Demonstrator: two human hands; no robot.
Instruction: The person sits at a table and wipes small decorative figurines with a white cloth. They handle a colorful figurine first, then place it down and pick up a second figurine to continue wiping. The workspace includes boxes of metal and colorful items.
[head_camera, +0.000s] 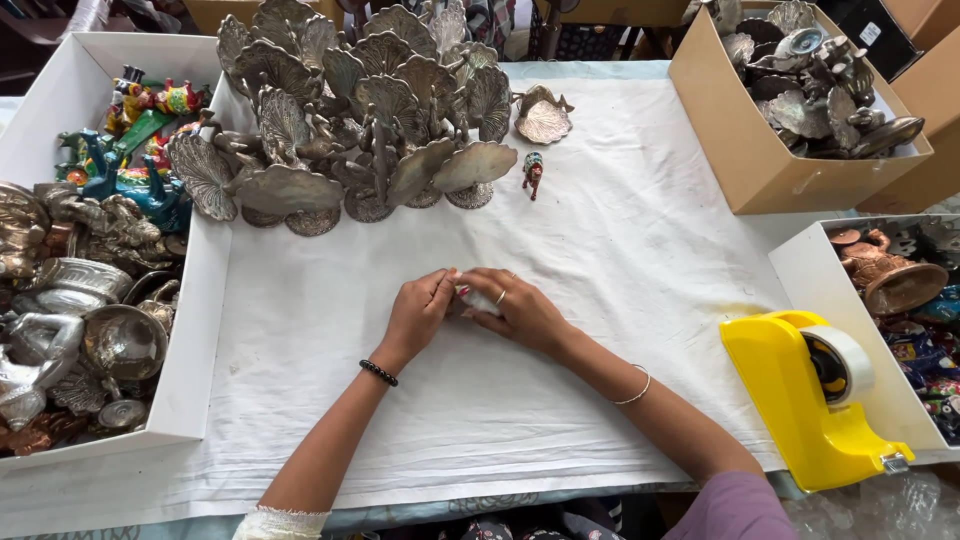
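At the left edge of the surface (600, 250), which is spread with a white cloth, a white tray (190, 330) holds silver and copper-coloured metal figures, with brightly painted ones at its far end. Just right of it, along the far edge, stands a crowd of silver fan-tailed peacock pieces (370, 110), and beside them a tiny painted figurine (532, 172) stands alone.

Near the middle, the left hand (418, 312) and right hand (520, 310) meet around a small white wrapped object (478, 299). The fingers of both hands are curled closed on it, left pinching its near end, right cupping the rest; most of it is hidden between them. To judge by this, a small piece is being wrapped or unwrapped, and which of the two cannot be told. The next move would call for a steady grip while the covering is turned.

Toward the right edge sit a brown cardboard box (740, 150) of silver pieces, a yellow tape dispenser (800, 400) at the near right corner, and another white tray (810, 280).
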